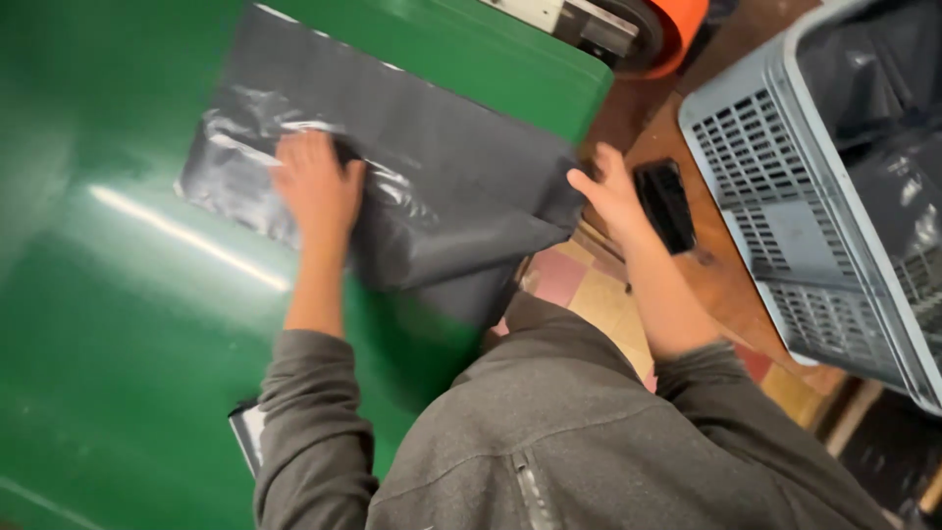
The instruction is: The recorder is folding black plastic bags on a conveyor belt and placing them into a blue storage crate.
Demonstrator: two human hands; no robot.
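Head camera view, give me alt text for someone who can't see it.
A person's left hand presses flat on a dark grey plastic mailer bag lying on a green table, while the right hand grips the bag's edge. A grey slotted crate stands to the right.

I see one large dark grey plastic mailing bag (461, 167) lying flat on the green tabletop (118, 324), reaching toward its far right corner and hanging a little over the right edge. It is roughly rectangular, with a glossy, crinkled strip along its left end. My left hand (316, 186) presses flat on that strip, and my right hand (610, 191) touches the bag's right corner at the tabletop's edge. More dark grey bags (883, 128) fill the grey slotted crate (785, 226) standing off the tabletop's right side.
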